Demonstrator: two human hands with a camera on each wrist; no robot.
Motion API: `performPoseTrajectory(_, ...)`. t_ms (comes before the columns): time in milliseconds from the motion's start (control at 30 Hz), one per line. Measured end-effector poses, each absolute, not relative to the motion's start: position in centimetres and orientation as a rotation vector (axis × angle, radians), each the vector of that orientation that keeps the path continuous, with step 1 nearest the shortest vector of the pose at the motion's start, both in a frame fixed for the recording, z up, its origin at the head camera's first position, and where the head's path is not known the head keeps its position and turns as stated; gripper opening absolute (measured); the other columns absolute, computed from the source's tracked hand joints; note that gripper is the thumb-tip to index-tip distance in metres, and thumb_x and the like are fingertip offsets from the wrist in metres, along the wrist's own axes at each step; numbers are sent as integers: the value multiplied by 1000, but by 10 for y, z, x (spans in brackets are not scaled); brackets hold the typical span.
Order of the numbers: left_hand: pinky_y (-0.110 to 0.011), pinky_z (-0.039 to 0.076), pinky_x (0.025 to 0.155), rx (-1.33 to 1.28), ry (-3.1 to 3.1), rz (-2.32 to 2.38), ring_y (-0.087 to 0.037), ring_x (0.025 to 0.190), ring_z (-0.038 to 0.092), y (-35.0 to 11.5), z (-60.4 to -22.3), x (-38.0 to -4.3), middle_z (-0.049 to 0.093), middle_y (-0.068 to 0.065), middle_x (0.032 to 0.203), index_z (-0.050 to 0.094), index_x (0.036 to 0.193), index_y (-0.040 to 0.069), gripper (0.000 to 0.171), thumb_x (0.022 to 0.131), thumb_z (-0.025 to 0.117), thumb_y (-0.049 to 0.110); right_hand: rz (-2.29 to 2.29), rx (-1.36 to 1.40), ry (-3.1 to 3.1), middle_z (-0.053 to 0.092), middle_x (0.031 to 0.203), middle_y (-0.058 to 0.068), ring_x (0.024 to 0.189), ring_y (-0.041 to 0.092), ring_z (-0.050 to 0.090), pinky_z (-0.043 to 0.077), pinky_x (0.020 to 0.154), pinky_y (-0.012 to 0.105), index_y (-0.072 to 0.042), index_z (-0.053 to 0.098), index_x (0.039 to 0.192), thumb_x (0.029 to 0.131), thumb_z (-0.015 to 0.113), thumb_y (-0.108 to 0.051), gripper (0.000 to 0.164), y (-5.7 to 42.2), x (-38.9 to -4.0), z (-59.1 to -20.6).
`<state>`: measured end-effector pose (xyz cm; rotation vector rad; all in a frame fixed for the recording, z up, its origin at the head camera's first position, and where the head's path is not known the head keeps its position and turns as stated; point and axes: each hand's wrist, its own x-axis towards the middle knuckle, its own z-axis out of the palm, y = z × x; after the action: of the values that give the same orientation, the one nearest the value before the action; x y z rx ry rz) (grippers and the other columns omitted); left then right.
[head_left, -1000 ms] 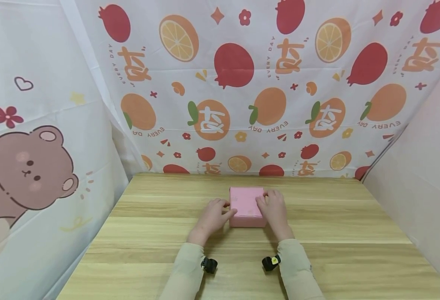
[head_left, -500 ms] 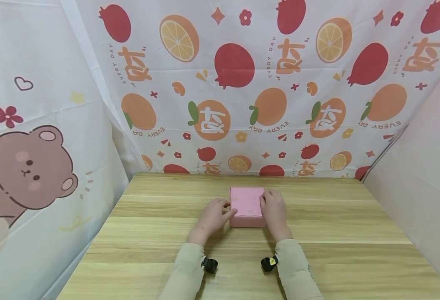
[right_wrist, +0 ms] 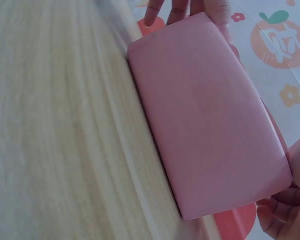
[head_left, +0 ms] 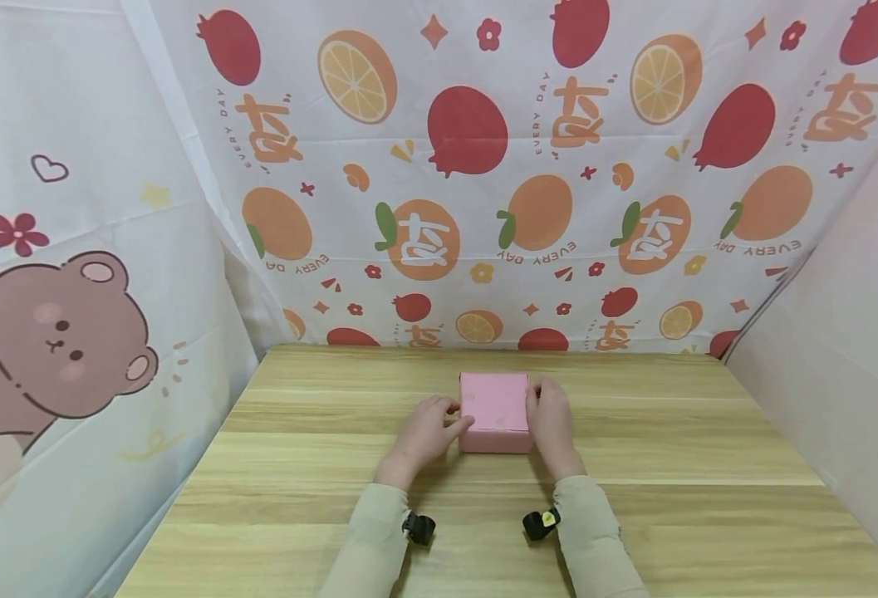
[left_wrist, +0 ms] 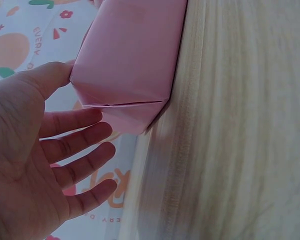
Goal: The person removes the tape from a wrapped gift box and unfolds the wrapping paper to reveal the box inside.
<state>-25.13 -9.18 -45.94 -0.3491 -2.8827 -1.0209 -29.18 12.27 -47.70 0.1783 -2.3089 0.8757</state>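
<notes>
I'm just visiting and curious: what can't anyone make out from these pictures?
Inside the pink box: hidden by its sides and top, every view.
Its underside: hidden against the wooden table, every view.
The right hand: mostly cut off by the right edge, right wrist view.
The sleeves: cut off by the bottom edge, head view.
Faint marks on the box's top: too small to identify, head view.

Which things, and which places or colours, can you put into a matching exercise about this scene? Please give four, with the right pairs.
Things:
1. pink box
2. left hand
3. right hand
4. table

Places or colours:
A. at the person's right end of 1
B. light wood grain
C. at the person's left end of 1
D. pink colour

Pairs: 1-D, 2-C, 3-A, 4-B
</notes>
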Motion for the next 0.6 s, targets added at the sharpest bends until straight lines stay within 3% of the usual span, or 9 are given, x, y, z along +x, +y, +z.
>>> performPoseTrajectory(200,-42,51,97,-371,-2870,-1039,-27,111,63,-92,-460,-253,65,-12,120,64,121,4,49,95,59,46,1120,-16,-2408,61,76,14,68,23,56,47,60,34,1,59,87,93,57,-11,13,127,-290,-471)
performPoseTrajectory(600,-42,53,95,-385,-2864,-1071,-27,109,64,-92,-459,-253,64,-13,120,63,122,5,49,95,59,45,1172,-151,-2475,64,75,14,69,26,61,49,61,35,-1,61,90,93,53,-11,13,135,-292,-472)
